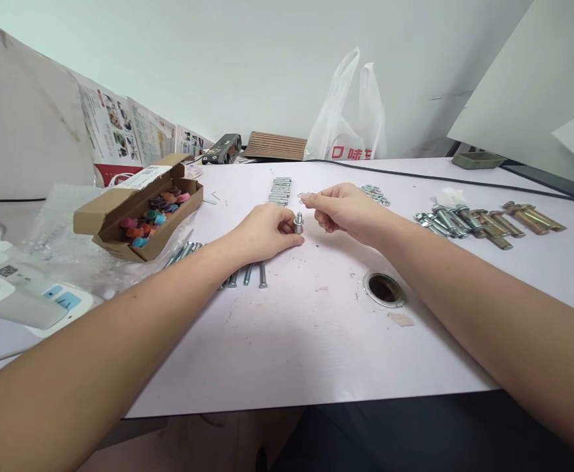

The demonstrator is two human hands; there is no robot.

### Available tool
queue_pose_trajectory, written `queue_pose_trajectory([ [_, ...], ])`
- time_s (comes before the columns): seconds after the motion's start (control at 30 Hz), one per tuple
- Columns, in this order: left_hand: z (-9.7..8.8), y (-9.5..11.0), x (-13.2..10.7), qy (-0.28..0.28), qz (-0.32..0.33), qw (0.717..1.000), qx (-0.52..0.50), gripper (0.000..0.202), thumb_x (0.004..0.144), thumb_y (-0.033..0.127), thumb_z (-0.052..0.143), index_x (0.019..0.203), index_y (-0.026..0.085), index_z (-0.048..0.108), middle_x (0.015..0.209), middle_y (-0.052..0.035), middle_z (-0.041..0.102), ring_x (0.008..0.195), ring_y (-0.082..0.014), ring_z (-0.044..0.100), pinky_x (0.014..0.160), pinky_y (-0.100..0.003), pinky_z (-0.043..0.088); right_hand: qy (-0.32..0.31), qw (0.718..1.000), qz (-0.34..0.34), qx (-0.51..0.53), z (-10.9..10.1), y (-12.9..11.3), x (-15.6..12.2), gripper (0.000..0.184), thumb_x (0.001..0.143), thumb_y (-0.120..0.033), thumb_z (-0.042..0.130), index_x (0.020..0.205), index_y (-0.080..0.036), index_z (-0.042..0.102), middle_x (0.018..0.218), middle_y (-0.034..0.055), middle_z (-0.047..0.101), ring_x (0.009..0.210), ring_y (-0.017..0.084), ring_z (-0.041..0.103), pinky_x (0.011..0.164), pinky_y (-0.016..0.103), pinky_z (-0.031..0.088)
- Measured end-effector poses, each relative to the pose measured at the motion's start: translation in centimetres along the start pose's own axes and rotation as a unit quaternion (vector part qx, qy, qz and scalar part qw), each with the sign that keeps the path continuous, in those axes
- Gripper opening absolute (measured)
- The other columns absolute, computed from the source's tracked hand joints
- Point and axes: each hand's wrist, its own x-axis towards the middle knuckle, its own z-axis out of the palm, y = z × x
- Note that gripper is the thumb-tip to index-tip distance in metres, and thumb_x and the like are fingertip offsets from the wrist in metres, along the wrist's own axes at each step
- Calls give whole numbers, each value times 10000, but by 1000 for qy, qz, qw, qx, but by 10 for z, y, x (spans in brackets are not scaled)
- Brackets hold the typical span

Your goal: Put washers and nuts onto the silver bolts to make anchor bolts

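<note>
A short silver steel bolt is held upright on the white worktop by the left hand, fingers closed around it. A small silver washer is pinched in the right hand, just above the bolt and not yet seated. Long zinc bolts near the left wrist and a heap of loose washers are judged unassembled.

small workshop desk: bolts, anchor bolts, nuts on white table.
</note>
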Motion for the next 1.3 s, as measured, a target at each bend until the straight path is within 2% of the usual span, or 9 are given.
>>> queue_pose_trajectory([
  [0.07, 0, 0, 0, -6, 1, 1000, -17, 205, 758, 391, 702, 822, 196, 700, 820, -18, 731, 765, -180, 654, 698, -330, 483, 42, 998, 32, -29, -2, 7, 11, 355, 903, -393, 649, 657, -177, 511, 597, 12, 516, 502, 87, 421, 490, 247, 351],
  [0.17, 0, -2, 0, -16, -2, 999, -36, 182, 764, 366, 699, 824, 194, 703, 823, -24, 733, 772, -175, 657, 720, -332, 495, 84, 989, 64, -108, -2, 16, 31, 171, 885, -354, 657, 917, -190, 619, 665, 16, 605, 454, 92, 437, 422, 240, 326],
  [0.27, 1, -4, 1, -14, 1, 999, -46, 162, 765, 350, 701, 812, 194, 699, 819, -20, 732, 768, -172, 658, 717, -331, 498, 58, 982, 54, -173, 0, 19, 48, 296, 873, -358, 660, 1132, -219, 625, 696, 19, 650, 418, 98, 427, 388, 242, 316],
  [0.37, 2, -7, 1, -8, 13, 998, -60, 142, 767, 333, 701, 790, 193, 690, 798, -9, 725, 747, -162, 654, 694, -322, 495, 47, 975, 53, -209, 2, 18, 57, 339, 862, -316, 650, 1188, -227, 638, 660, 18, 627, 404, 108, 416, 384, 251, 324],
  [0.67, 3, -5, 1, -7, 20, 998, -51, 131, 771, 323, 691, 771, 192, 679, 764, -7, 709, 709, -156, 633, 653, -318, 471, 42, 961, 66, -264, 5, 14, 61, 125, 856, -275, 645, 917, -171, 680, 629, 47, 620, 402, 117, 449, 414, 275, 367],
  [0.77, 2, -4, 1, -6, 19, 999, -35, 143, 771, 337, 690, 777, 195, 681, 779, -12, 713, 723, -162, 632, 674, -326, 472, 66, 958, 47, -275, 7, 14, 58, 177, 907, -296, 589, 827, -155, 660, 581, 49, 586, 423, 125, 458, 446, 284, 376],
  [0.9, 2, -5, 1, -9, 16, 999, -32, 160, 769, 353, 693, 802, 197, 692, 802, -16, 725, 742, -170, 644, 691, -329, 480, 84, 981, 9, -176, 2, 8, 36, 181, 915, -315, 599, 864, -159, 677, 602, 38, 582, 442, 113, 447, 463, 277, 351],
  [1.03, 2, -4, 0, -14, 3, 999, -41, 165, 771, 359, 691, 813, 199, 694, 800, -10, 728, 737, -167, 652, 686, -318, 485, 37, 997, -38, -56, -1, -6, 0, 199, 901, -377, 636, 861, -190, 691, 561, 1, 517, 463, 94, 398, 496, 270, 343],
  [1.3, 1, -2, -1, -2, 16, 1000, -5, 182, 762, 374, 686, 832, 206, 696, 796, 3, 720, 736, -174, 645, 677, -315, 465, 5, 992, -116, -57, 11, -16, -16, 209, 848, -283, 635, 666, -183, 663, 573, 9, 523, 522, 100, 440, 505, 267, 341],
])
